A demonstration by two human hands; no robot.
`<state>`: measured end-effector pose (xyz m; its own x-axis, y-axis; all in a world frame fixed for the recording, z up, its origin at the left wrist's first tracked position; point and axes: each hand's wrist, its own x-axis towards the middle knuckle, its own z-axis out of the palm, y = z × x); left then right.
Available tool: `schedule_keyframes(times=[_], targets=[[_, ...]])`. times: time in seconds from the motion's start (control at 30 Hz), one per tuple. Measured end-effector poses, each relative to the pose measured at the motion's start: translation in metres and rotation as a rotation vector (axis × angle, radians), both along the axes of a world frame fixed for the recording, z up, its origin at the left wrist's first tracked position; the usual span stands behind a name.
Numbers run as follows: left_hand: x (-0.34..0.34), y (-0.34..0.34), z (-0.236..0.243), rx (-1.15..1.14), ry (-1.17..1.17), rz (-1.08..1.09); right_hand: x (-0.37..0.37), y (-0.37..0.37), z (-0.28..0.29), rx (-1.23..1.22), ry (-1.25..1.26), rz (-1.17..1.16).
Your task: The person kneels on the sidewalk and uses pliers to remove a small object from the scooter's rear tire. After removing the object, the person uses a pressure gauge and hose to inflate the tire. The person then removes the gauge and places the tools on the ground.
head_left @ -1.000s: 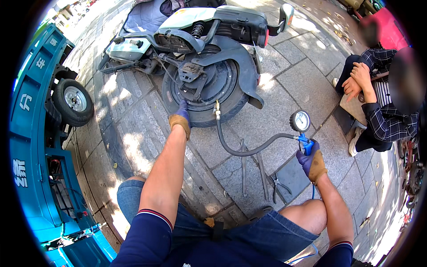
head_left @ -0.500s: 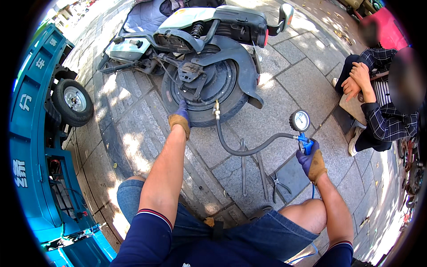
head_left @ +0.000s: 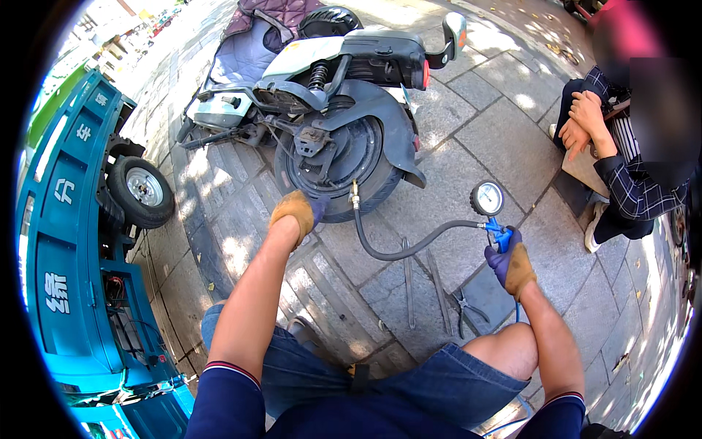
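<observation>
A scooter (head_left: 292,95) lies on its side, its rear wheel's tyre (head_left: 376,196) turned toward me. My left hand (head_left: 298,210), in a tan and purple work glove, is at the tyre's near left edge. Its fingers reach toward the rubber and look apart from each other, though partly blurred. My right hand (head_left: 512,265), gloved alike, is closed around a blue tyre inflator gun (head_left: 499,235). A round dial gauge (head_left: 487,198) tops the gun. From it a black hose (head_left: 409,252) curves to a brass chuck (head_left: 355,196) at the wheel rim.
Two metal tyre levers (head_left: 409,285) and pliers (head_left: 468,311) lie on the paving before me. A blue cargo vehicle (head_left: 69,219) stands close on the left. At right, a seated person (head_left: 621,146) keeps their hands crossed. A quilted cover (head_left: 245,55) lies beyond the scooter.
My left hand has turned and drawn back slightly toward me at the tyre's edge. My right hand keeps its grip on the inflator gun. The whole view has shifted slightly.
</observation>
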<state>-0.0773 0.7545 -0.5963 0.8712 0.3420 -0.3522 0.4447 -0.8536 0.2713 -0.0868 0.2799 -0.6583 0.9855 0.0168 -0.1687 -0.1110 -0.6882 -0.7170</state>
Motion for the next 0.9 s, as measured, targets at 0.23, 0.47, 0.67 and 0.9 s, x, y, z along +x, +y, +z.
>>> schedule_keyframes(times=[0.23, 0.47, 0.67, 0.9], targets=[[0.004, -0.094, 0.038, 0.292, -0.070, -0.105, -0.003, 0.003, 0.018, -0.018, 0.078, 0.011], [0.017, -0.106, 0.050, 0.381, -0.008, -0.270, 0.003, 0.001, 0.025, 0.025, 0.098, -0.034], [0.029, -0.124, 0.036, 0.488, 0.194, -0.341, 0.005, -0.001, 0.027, 0.061, 0.167, -0.042], [0.036, -0.130, 0.009, 0.460, 0.193, -0.237, 0.006, -0.003, 0.017, 0.019, 0.187, -0.023]])
